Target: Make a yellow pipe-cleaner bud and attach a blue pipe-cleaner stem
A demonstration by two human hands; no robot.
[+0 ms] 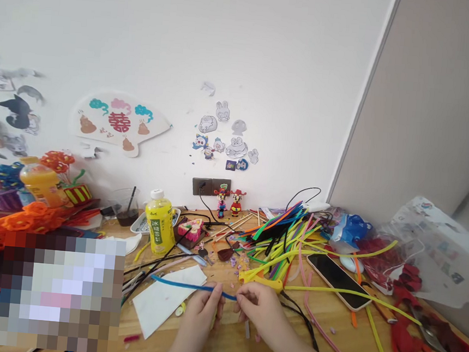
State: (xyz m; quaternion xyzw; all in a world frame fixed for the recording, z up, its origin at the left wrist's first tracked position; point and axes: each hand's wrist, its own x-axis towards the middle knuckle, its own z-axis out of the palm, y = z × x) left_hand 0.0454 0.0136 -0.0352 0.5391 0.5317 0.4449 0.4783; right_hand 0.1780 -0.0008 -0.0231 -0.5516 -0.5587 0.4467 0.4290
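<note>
A white wall point(187, 57) carrying a paper fan decoration point(120, 122) and cartoon stickers point(225, 142) rises behind a wooden desk point(219, 350) crowded with craft supplies. A chain of orange pipe-cleaner flowers point(20, 223) lies at the far left, and a pixelated patch hides part of the near left of the desk. Toward the middle stand a yellow drink bottle point(160, 221) and a loose heap of multicoloured pipe cleaners point(278, 240), with a smartphone point(338, 281) just right of the heap and red-handled pliers point(408, 344) near the right edge. In front of the person, a sheet of white paper point(166, 301) lies just left of the left hand point(201, 318). A blue pipe cleaner point(192, 286) runs from above the paper to the right hand point(261, 310), its left end free. Both hands are closed in small pinches on it, the left fingers point(218, 295) gripping mid-length and the right fingers point(242, 302) near its other end, though the exact finger placement is partly hidden. Pinches this close together look well suited to controlling the wire, since a bend held right at the fingertips should stay crisp and unkinked.
</note>
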